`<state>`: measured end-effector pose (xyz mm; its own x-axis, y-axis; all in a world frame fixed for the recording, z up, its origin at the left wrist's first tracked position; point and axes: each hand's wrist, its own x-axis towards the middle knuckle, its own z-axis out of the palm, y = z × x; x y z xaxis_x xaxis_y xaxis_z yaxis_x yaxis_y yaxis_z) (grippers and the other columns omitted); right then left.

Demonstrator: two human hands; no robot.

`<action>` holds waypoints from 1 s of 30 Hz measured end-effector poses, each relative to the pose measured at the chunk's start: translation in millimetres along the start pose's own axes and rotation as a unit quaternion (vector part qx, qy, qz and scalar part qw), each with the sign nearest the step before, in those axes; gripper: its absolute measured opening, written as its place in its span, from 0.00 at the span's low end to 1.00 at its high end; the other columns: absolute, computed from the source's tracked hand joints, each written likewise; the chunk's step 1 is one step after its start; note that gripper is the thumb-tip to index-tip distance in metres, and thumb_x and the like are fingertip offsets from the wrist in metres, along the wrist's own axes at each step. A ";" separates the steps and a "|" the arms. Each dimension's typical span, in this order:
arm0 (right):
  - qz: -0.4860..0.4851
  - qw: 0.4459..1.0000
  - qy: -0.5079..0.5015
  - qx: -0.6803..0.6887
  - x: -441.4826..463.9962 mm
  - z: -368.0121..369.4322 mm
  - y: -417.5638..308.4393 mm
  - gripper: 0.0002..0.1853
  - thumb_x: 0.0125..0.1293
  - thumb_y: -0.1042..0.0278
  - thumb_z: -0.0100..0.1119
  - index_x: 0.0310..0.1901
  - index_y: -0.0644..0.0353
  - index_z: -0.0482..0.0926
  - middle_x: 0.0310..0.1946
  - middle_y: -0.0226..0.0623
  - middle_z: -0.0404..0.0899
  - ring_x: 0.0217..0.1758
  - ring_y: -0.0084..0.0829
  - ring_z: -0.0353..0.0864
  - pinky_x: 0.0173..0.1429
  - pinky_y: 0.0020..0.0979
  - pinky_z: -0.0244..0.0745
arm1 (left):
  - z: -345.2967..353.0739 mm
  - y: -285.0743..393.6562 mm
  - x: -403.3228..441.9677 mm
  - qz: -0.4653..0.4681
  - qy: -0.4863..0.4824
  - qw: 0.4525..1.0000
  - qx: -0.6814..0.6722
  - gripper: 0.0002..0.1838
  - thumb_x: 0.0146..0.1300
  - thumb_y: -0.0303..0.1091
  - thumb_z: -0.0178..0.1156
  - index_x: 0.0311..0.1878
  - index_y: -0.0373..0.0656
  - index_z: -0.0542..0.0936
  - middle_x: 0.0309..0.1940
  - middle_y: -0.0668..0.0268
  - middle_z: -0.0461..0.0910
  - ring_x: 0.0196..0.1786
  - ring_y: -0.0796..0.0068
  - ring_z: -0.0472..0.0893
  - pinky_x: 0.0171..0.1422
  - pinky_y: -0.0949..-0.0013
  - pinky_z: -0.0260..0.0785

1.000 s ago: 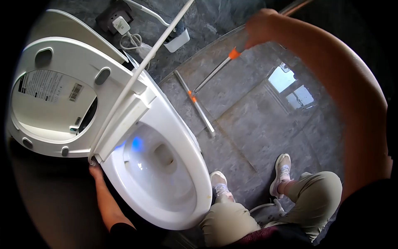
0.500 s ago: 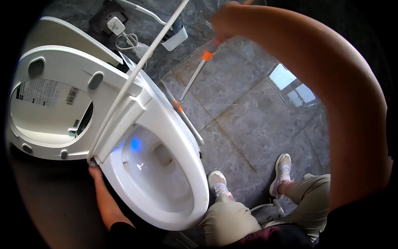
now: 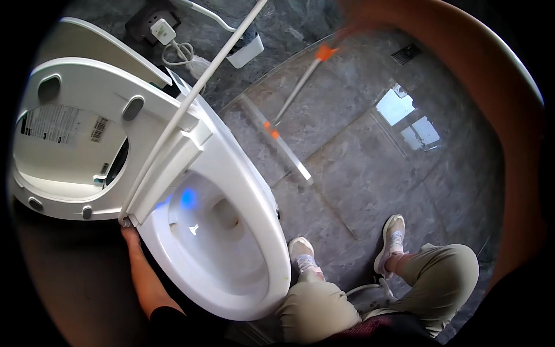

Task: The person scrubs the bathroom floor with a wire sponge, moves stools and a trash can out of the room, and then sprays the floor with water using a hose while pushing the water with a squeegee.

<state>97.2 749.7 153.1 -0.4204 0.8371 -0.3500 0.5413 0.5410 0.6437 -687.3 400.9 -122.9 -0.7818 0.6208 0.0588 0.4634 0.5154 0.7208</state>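
A floor squeegee (image 3: 295, 89) with a pale shaft and orange fittings reaches down to the grey tiles. Its long blade (image 3: 289, 156) lies on the floor to the right of the toilet, a little apart from it. At the top, smeared by motion, my right hand (image 3: 363, 24) is closed round the squeegee's handle. My left hand (image 3: 130, 235) is at the left side of the toilet (image 3: 272, 243), by the lower end of a white tube (image 3: 191, 98); its fingers are mostly hidden there. The toilet seat (image 3: 159, 110) and lid stand raised.
A white plug (image 3: 163, 31) with a coiled cord and a white brush holder (image 3: 247, 52) are behind the toilet. A floor drain (image 3: 406, 54) lies at the upper right. My shoes (image 3: 302, 252) are close to the bowl, and a pale hose (image 3: 370, 286) runs between my legs.
My right hand has moved up and right with the squeegee. The blade has slid away from the toilet's side across the tiles. My left hand stays in place.
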 end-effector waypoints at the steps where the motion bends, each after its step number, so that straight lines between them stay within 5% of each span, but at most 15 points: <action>1: -0.038 0.997 0.045 0.041 27.7 0.0 -22.1 0.29 0.53 0.32 0.51 0.39 0.52 0.83 0.36 0.34 0.82 0.40 0.35 0.81 0.41 0.42 0.74 | 1.5 -0.9 -7.1 -0.010 0.019 0.998 -0.059 0.22 0.64 0.46 0.54 0.49 0.35 0.75 0.42 0.63 0.77 0.44 0.74 0.74 0.49 0.69 0.67; 4: -0.114 0.977 0.134 0.122 53.6 -1.8 -58.5 0.32 0.56 0.32 0.51 0.39 0.58 0.81 0.33 0.36 0.81 0.38 0.36 0.81 0.42 0.36 0.74 | -1.4 -4.4 -17.0 -0.077 0.026 0.993 -0.091 0.22 0.64 0.46 0.53 0.48 0.34 0.75 0.40 0.62 0.78 0.43 0.74 0.74 0.47 0.69 0.67; 7: 0.000 0.992 -0.051 0.112 44.9 16.2 -68.7 0.31 0.56 0.33 0.52 0.38 0.57 0.81 0.28 0.34 0.80 0.32 0.34 0.80 0.37 0.35 0.74 | -4.0 -14.6 -6.5 -0.014 -0.004 1.000 -0.014 0.22 0.64 0.47 0.53 0.47 0.33 0.76 0.40 0.63 0.78 0.43 0.74 0.74 0.47 0.68 0.67; 9: -0.029 0.986 0.039 0.158 36.2 81.4 -43.3 0.30 0.57 0.33 0.50 0.32 0.57 0.81 0.24 0.33 0.79 0.29 0.32 0.79 0.34 0.34 0.73 | 0.1 1.7 -13.2 -0.014 -0.003 1.000 0.016 0.23 0.64 0.47 0.54 0.47 0.33 0.76 0.40 0.62 0.78 0.43 0.73 0.74 0.47 0.68 0.67; 11: 0.024 0.986 -0.069 0.149 8.5 108.2 -24.9 0.31 0.58 0.31 0.48 0.22 0.55 0.80 0.18 0.34 0.77 0.24 0.32 0.77 0.31 0.34 0.72 | -0.8 30.7 -26.3 -0.014 0.015 0.999 0.035 0.22 0.59 0.45 0.60 0.46 0.33 0.76 0.40 0.61 0.79 0.42 0.73 0.75 0.46 0.68 0.67; 18: 0.142 0.960 -0.173 0.171 -102.3 150.4 -1.9 0.31 0.61 0.35 0.47 0.33 0.61 0.81 0.21 0.38 0.77 0.26 0.33 0.77 0.32 0.31 0.73 | -26.0 60.8 -68.3 0.057 0.031 0.992 0.106 0.12 0.51 0.34 0.66 0.34 0.37 0.79 0.29 0.64 0.80 0.35 0.74 0.77 0.42 0.68 0.69; 22: 0.187 0.948 -0.153 0.207 -143.7 131.0 -37.3 0.30 0.62 0.36 0.45 0.29 0.60 0.80 0.19 0.34 0.74 0.22 0.26 0.74 0.30 0.29 0.72 | -41.6 60.5 -103.3 0.046 0.041 0.991 0.121 0.11 0.50 0.34 0.68 0.33 0.37 0.79 0.29 0.65 0.80 0.34 0.76 0.77 0.42 0.70 0.69; 28: 0.151 0.911 -0.152 0.353 -165.0 99.3 -109.2 0.25 0.64 0.42 0.47 0.34 0.59 0.79 0.19 0.34 0.72 0.21 0.27 0.73 0.27 0.29 0.71 | -76.3 44.1 -153.1 0.030 0.057 0.996 0.054 0.13 0.49 0.34 0.69 0.33 0.37 0.78 0.30 0.65 0.81 0.34 0.75 0.78 0.43 0.69 0.70; 30: 0.065 0.948 -0.093 0.297 -173.0 116.9 -130.8 0.27 0.64 0.41 0.46 0.33 0.60 0.79 0.20 0.34 0.73 0.22 0.28 0.74 0.28 0.30 0.72 | -86.3 60.8 -181.7 0.010 0.061 0.995 0.083 0.14 0.49 0.35 0.69 0.34 0.37 0.78 0.31 0.64 0.81 0.35 0.74 0.79 0.43 0.68 0.70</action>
<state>184.3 543.6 49.8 -0.2165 0.8702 -0.4426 0.9176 0.3363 0.2122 -553.1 268.4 -30.2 -0.8114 0.5615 0.1625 0.5343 0.5997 0.5957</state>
